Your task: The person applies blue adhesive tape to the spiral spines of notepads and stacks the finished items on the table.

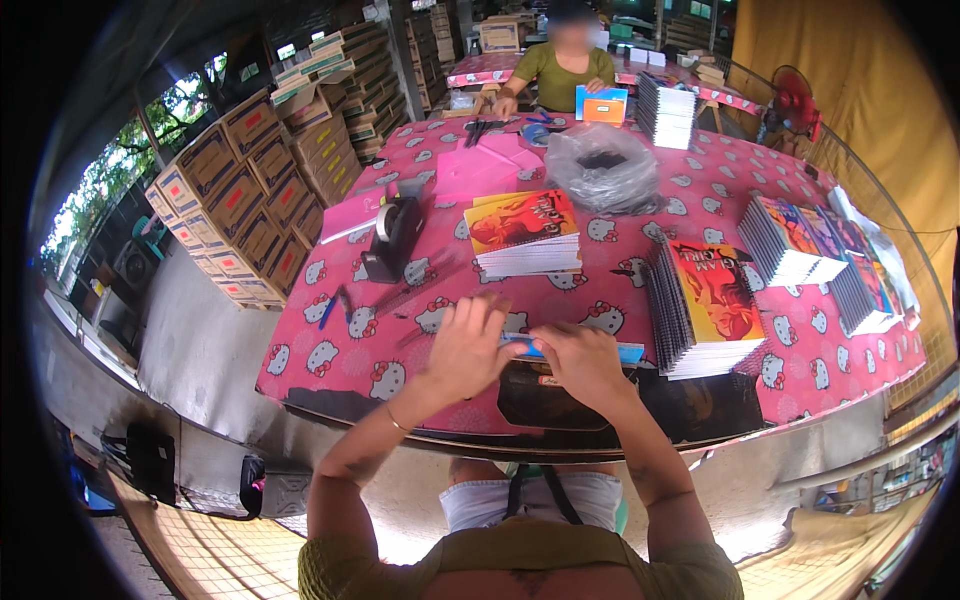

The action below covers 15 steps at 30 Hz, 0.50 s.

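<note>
Near the table's front edge, a narrow blue item [629, 353] lies crosswise under my two hands. It looks like the edge of a thin booklet, but most of it is hidden. My left hand [468, 347] grips its left part, thumb against it and fingers pointing away from me. My right hand [580, 367] is closed over its middle, thumb towards the left one. Just below is a dark board [690, 405] along the edge. To the right stands a stack of spiral notebooks [712, 300] with red and yellow covers; beyond my hands lies another notebook stack [524, 232].
A black tape dispenser [394, 240] and a blue pen [328, 312] lie left. Pink sheets [480, 170] and a clear plastic bag [604, 170] are farther back. More notebooks [790, 240] stand right. Across the table a person [568, 75] handles a booklet [602, 104]. Cartons [235, 200] stand left.
</note>
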{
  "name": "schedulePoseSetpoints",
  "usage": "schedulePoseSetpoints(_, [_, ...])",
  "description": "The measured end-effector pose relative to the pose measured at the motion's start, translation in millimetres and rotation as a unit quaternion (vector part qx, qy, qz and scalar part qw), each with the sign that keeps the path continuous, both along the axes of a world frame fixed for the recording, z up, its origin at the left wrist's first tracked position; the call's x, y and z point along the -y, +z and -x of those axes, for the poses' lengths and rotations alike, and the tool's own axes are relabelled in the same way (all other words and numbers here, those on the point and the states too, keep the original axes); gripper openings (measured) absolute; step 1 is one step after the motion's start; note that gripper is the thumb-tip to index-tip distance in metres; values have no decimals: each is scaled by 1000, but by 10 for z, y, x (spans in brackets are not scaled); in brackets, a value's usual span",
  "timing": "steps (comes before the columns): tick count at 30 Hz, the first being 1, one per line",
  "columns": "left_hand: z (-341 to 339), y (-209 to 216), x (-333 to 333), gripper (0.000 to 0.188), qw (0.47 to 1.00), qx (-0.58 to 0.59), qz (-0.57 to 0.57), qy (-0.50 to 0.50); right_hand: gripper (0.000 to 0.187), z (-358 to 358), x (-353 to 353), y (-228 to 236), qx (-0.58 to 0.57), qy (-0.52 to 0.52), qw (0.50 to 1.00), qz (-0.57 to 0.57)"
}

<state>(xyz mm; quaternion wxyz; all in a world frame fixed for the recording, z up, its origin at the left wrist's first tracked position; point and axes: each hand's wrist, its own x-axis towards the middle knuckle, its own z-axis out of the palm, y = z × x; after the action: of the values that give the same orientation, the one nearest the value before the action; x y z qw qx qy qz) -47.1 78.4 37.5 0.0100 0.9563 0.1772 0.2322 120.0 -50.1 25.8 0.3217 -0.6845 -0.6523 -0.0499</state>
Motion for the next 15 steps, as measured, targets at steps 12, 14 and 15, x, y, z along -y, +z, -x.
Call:
schedulePoseSetpoints(12, [39,-661,370,90,993,-3,-109,36,25,-86,200,60,64,-3,998,-23])
schedulePoseSetpoints(14, [118,-790,480,87,998,-31,-45,28,29,-168,329,36,61,-20,997,-33])
schedulePoseSetpoints(15, [140,-690,544,85,998,-50,-8,26,29,-203,344,54,54,-15,998,-6])
